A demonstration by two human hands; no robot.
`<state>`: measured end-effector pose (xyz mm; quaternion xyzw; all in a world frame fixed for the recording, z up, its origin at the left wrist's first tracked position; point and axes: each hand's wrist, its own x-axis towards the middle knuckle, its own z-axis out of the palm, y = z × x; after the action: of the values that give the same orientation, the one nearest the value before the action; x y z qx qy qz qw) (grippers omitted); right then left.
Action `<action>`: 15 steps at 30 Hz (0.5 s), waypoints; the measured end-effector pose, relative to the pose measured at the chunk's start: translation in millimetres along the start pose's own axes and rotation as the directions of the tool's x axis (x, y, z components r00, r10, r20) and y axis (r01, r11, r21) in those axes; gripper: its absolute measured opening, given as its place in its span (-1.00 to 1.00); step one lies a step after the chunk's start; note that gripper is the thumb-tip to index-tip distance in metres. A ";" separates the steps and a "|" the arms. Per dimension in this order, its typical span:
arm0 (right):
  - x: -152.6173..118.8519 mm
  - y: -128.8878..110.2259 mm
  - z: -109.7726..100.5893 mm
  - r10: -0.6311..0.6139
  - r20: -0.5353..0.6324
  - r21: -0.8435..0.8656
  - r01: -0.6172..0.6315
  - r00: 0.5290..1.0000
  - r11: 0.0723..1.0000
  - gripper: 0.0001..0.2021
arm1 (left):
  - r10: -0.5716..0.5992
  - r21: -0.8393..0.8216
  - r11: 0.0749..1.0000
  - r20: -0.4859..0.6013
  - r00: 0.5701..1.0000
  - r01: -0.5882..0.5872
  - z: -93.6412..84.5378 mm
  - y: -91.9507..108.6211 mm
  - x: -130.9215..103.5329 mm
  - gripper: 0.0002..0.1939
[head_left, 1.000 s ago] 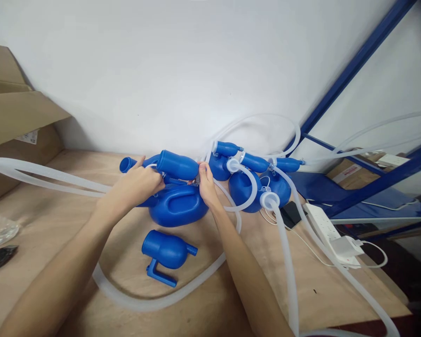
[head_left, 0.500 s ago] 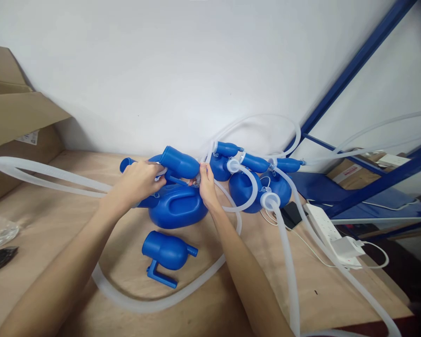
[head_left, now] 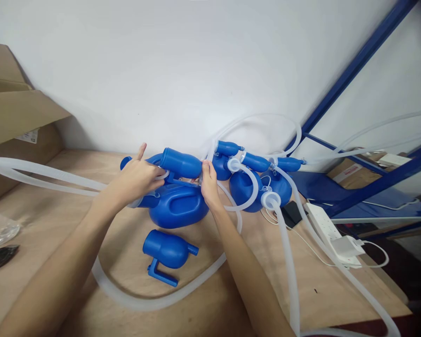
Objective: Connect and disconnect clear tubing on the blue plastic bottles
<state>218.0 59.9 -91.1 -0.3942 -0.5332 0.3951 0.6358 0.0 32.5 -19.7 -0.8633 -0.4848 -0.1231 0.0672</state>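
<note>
Since the frame half a second earlier, the blue cup (head_left: 181, 161) has tipped nearer level and shifted slightly right; the index finger of the left hand (head_left: 142, 174) has lifted. The cup lies between both hands, beyond the handle of the blue jug (head_left: 178, 208). Thumb and fingers of the right hand (head_left: 208, 183) are clamped on its narrow end. Left-hand fingers are curled beside its wide end; their exact grip cannot be determined. A second blue cup (head_left: 166, 249) lies loose on the table (head_left: 266, 281), nearer the wearer.
</note>
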 end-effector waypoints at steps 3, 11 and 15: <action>-0.2 4.4 2.4 0.025 0.059 0.030 -0.027 0.998 0.999 -0.58 | -0.084 0.112 0.991 0.154 0.985 0.067 -2.4 -1.4 1.0 -0.70; -2.1 19.8 5.0 -0.042 0.044 -0.104 0.046 0.998 0.994 -0.60 | -0.312 0.210 0.940 0.199 0.929 0.270 -7.5 -3.8 -1.6 -0.44; -6.8 14.1 3.9 -0.105 0.054 -0.174 0.113 0.993 0.978 -0.60 | -0.316 0.173 0.943 0.195 0.929 0.285 -10.2 -2.2 -3.8 -0.53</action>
<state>212.2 59.3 -106.1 -0.4104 -0.6007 0.3195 0.6071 -5.3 28.1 -11.0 -0.7801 -0.6233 -0.0012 0.0546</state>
